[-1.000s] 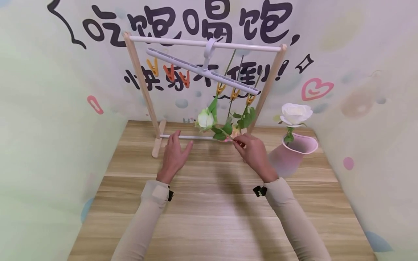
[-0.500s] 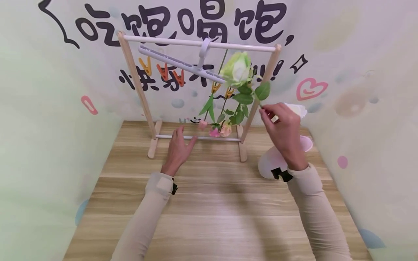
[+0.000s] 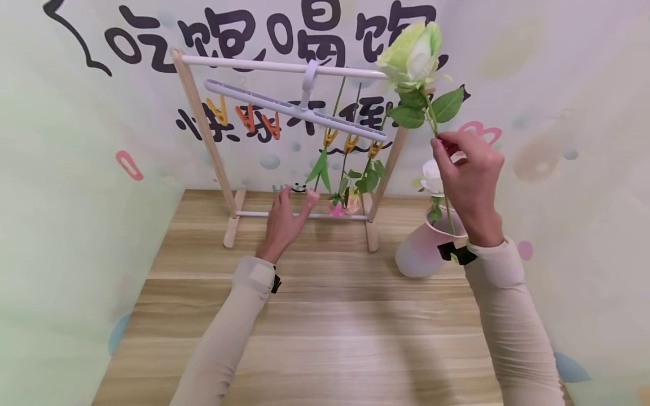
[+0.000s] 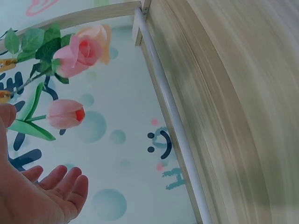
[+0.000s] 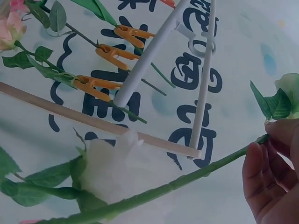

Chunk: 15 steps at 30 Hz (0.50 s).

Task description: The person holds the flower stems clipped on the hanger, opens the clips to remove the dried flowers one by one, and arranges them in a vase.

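Note:
My right hand pinches the green stem of a pale green-and-white rose, bloom up, at the right. Its stem runs down past the fingers and overlaps the mouth of a pink-and-white vase. In that vase stands a white rose, partly covered by the right hand. My left hand holds nothing; its fingers are spread by the rack's lower bar. A pink tulip hangs close to them. Beyond it hang a pink rose and a peach flower, heads down from yellow clothespins.
A rack with wooden posts and white bars stands at the back of the wooden table. From its top bar hangs a tilted lilac hanger. Orange clothespins and another yellow one hang on its left half. A lettered wall stands close behind.
My right hand has lifted the pale green rose from in front of the rack, up and right to above the vase. The left hand has shifted slightly right along the lower bar.

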### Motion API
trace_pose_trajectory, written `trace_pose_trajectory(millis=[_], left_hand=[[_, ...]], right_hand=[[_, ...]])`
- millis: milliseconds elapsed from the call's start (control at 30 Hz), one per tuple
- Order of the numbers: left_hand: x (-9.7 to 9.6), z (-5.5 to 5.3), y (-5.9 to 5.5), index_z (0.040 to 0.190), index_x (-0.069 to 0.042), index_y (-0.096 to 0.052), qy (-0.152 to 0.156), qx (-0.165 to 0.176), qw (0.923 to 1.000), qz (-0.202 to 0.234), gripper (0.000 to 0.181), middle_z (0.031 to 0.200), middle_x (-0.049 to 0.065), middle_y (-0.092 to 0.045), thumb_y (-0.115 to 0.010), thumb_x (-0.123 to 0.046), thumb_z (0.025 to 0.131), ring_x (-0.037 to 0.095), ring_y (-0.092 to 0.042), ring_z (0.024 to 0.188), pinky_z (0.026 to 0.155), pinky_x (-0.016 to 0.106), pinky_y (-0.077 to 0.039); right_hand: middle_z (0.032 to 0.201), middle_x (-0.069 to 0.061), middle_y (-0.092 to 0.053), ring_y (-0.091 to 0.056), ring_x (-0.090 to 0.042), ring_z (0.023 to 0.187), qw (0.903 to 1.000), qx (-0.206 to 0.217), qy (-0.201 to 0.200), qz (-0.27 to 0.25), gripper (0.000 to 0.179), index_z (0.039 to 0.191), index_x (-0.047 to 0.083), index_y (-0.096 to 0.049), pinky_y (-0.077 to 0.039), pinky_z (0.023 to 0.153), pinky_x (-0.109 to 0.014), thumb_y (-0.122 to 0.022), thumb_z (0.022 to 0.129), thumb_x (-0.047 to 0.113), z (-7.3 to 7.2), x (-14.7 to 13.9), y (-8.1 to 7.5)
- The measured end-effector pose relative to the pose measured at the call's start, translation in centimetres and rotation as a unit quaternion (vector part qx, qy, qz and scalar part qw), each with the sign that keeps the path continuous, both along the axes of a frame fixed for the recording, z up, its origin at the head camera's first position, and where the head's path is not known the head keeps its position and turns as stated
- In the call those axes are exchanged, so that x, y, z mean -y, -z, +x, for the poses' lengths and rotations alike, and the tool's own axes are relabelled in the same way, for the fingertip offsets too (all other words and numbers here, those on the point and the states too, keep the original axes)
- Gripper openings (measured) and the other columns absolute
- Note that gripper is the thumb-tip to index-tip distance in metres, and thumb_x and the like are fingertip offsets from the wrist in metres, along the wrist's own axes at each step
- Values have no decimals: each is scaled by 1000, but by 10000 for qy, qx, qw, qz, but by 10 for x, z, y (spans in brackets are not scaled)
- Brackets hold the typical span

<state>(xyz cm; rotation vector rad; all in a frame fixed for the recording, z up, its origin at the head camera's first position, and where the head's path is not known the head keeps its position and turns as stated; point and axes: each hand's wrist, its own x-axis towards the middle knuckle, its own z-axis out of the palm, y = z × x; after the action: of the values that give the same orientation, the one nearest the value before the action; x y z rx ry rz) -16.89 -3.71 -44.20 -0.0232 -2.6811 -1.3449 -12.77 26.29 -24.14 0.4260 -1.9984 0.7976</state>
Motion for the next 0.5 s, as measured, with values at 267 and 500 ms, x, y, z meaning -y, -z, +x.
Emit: trace_pose_trajectory(millis=[267,500], left_hand=[[-8,-8,2,152,-6,-28,89,-52,9998,-149,74,155,20,-33,-52,-50,97,40,-39,137,108,56,-36],[-16,-19,-3,151,-5,-28,71,-95,9995,-287,74,149,22,-38,-57,-45,95,39,-44,131,106,55,-38]], right_hand=[[81,-18,-69,-54,15,77,10000,-72,-22,6,13,92,-3,-75,-42,65,-4,-69,90,9,-2,-14,-1],[83,-15,-72,-56,8,78,9999,107,33,-43,11,95,0,-77,-41,65,-3,-72,88,7,1,-29,20]])
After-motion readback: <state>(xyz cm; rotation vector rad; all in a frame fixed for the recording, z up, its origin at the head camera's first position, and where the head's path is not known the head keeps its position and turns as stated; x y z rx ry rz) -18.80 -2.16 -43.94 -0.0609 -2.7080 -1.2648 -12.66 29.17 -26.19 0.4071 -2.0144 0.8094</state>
